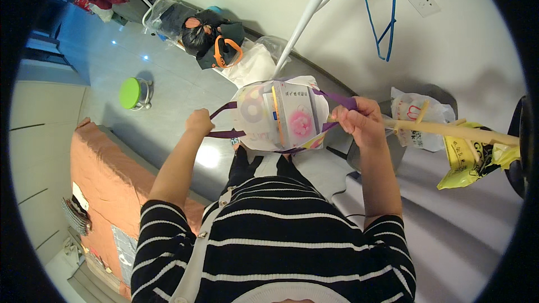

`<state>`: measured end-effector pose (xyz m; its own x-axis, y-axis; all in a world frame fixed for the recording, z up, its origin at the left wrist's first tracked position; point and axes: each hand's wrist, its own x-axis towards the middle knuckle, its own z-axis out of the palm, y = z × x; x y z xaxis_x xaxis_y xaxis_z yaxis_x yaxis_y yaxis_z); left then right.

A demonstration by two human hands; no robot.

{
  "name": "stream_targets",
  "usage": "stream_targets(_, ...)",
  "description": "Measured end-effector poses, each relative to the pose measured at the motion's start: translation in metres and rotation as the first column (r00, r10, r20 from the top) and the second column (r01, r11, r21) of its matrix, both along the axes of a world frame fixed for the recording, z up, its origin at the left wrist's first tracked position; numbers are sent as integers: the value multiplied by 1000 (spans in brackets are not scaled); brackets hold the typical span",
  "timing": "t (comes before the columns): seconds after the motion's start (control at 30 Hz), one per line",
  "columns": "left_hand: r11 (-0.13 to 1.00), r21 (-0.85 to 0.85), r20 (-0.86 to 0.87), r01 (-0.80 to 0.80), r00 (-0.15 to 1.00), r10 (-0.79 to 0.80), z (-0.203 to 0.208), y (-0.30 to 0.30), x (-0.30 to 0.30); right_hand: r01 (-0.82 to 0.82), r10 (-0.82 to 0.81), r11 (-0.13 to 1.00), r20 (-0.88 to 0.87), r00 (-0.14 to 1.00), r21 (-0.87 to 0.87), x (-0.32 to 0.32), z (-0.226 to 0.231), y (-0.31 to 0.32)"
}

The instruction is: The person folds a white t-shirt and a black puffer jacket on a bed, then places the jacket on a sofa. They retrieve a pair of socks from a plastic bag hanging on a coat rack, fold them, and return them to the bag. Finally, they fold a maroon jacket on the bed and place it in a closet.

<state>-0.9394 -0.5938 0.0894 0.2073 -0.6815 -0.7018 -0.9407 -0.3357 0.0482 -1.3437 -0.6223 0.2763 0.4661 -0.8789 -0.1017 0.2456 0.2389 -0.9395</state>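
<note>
A white tote bag (252,141) with purple straps hangs open in front of my body, its mouth facing up. Inside it lies a flat box (301,116) printed with a pink flower; a yellow strip runs along one edge. My left hand (197,122) is closed around the left strap (227,134), pulling it out sideways. On the other side my right hand (360,120) grips the right strap (337,99), with its fingers curled. Whatever else sits lower in the bag is hidden.
A wooden stand (449,129) with pegs holds a yellow bag (463,163) right of my right hand. Beyond the tote are a white pole (303,31), a blue hanger (380,39) and black bags (205,36). A green stool (130,93) and orange-covered bed (112,168) are left.
</note>
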Motion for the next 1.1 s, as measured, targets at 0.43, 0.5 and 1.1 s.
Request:
stream_targets(0.43,713,-61,-841,-698,420,340,109,-95,-64,-314,337,936,-145,930,160,29,-22,64)
stream_targets(0.5,713,219,-909,-666,126,397,126,-94,-65,-349,390,910,-177,904,223,28,-33,75)
stream_targets(1.1,858,-230,-970,-460,174,-167,266,-89,-41,-489,452,779,-187,872,-394,91,25,59)
